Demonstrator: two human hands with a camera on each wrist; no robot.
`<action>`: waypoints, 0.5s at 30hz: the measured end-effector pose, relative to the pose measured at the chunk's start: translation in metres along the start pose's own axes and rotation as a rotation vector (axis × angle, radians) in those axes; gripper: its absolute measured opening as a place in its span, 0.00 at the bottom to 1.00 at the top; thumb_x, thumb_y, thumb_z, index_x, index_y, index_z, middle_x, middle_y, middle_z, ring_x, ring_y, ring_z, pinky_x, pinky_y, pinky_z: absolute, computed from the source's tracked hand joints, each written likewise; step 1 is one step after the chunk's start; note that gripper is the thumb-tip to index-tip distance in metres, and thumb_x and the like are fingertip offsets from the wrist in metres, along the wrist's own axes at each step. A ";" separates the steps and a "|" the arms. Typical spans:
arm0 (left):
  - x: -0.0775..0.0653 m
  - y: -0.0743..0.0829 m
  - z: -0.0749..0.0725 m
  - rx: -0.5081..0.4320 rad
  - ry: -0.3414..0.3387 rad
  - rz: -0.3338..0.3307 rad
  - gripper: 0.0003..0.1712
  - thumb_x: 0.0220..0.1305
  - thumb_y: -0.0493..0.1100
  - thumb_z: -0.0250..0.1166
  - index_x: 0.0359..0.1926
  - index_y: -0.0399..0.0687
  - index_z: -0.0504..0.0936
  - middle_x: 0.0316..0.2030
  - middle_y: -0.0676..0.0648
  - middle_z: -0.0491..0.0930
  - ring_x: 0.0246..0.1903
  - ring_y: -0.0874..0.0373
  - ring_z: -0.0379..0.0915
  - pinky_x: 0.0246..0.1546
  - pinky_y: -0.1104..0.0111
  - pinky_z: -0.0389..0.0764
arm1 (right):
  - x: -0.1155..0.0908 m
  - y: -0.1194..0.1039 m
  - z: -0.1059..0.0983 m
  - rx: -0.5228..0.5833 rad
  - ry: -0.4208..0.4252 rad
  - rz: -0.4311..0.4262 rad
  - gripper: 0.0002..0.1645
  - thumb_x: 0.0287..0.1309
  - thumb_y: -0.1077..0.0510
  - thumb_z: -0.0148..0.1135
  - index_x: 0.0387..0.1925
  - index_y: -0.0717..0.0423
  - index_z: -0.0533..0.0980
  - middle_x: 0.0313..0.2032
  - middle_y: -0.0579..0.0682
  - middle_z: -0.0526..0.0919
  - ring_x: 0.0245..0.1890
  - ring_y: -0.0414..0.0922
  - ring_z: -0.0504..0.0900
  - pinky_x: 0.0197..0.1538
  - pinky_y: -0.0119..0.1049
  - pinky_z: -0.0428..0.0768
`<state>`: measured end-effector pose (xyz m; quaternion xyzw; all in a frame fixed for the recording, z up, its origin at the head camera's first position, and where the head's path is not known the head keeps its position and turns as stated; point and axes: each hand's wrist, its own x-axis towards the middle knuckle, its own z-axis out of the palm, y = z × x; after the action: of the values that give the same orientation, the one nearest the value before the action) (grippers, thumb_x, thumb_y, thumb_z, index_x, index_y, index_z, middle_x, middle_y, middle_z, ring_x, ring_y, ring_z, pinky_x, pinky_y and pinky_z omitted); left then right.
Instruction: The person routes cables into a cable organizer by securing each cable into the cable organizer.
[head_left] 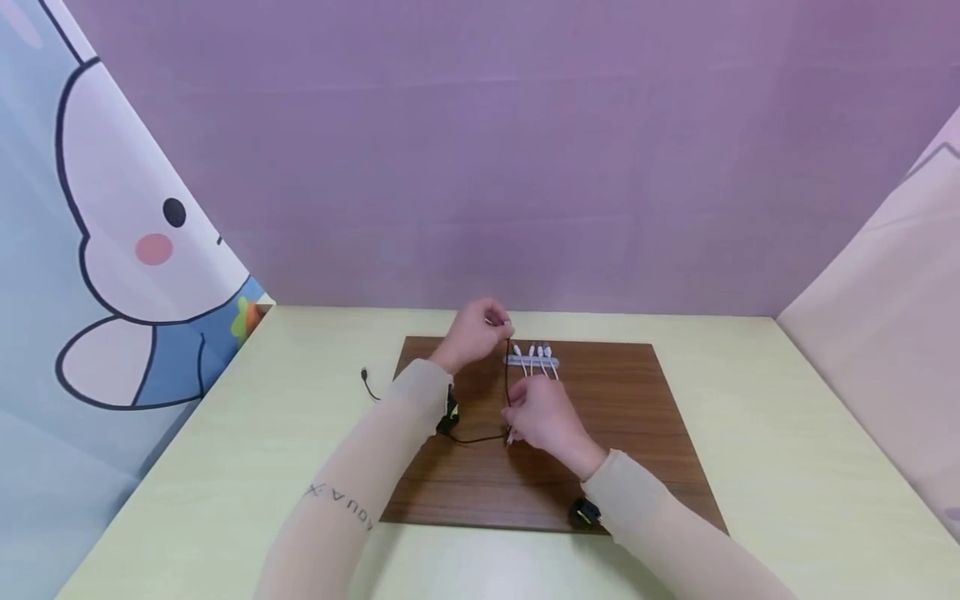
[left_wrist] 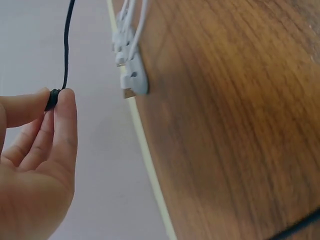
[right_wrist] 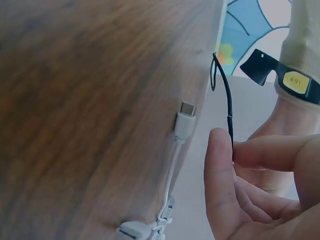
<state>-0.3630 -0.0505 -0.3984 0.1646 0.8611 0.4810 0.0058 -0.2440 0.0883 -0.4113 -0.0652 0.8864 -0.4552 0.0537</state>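
Note:
My left hand (head_left: 474,335) pinches the black plug (left_wrist: 52,100) of a thin black cable (left_wrist: 66,40) between thumb and fingertips, raised near the board's back edge. Lower and nearer, my right hand (head_left: 546,414) pinches the same cable (right_wrist: 229,107) between thumb and index finger. The stretch between the hands runs nearly straight in the head view. Just right of it sits a pale grey cable clip strip (head_left: 533,362), with several white cables (left_wrist: 141,25) in its slots. White connectors, one a USB-C plug (right_wrist: 185,123), lie on the board close to my right hand.
A dark wood-grain board (head_left: 622,433) lies on the pale yellow table (head_left: 225,467). Left of the board, another black cable end (head_left: 364,377) rests on the table. A purple cloth (head_left: 480,150) hangs behind, with printed cloths at both sides.

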 end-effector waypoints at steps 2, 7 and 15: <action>0.004 -0.003 0.004 0.007 -0.002 -0.016 0.03 0.67 0.36 0.66 0.40 0.42 0.80 0.38 0.45 0.81 0.39 0.52 0.78 0.41 0.63 0.80 | 0.001 0.002 0.001 -0.067 0.002 -0.008 0.09 0.59 0.69 0.67 0.41 0.70 0.81 0.22 0.49 0.84 0.19 0.41 0.83 0.24 0.34 0.80; 0.007 -0.003 0.010 0.001 -0.023 -0.065 0.04 0.68 0.35 0.66 0.42 0.40 0.79 0.39 0.43 0.80 0.39 0.47 0.81 0.39 0.64 0.81 | 0.005 0.003 0.002 -0.244 0.008 -0.050 0.06 0.57 0.67 0.68 0.26 0.58 0.79 0.17 0.45 0.78 0.16 0.39 0.77 0.22 0.34 0.75; 0.011 -0.003 0.019 0.052 -0.053 -0.110 0.03 0.70 0.34 0.65 0.42 0.40 0.78 0.37 0.43 0.79 0.36 0.50 0.82 0.34 0.65 0.81 | 0.011 0.000 -0.002 -0.290 -0.074 0.001 0.07 0.57 0.68 0.67 0.24 0.60 0.79 0.17 0.48 0.79 0.15 0.41 0.78 0.21 0.34 0.76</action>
<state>-0.3708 -0.0333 -0.4097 0.1299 0.8806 0.4530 0.0508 -0.2548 0.0882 -0.4100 -0.0884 0.9403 -0.3195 0.0767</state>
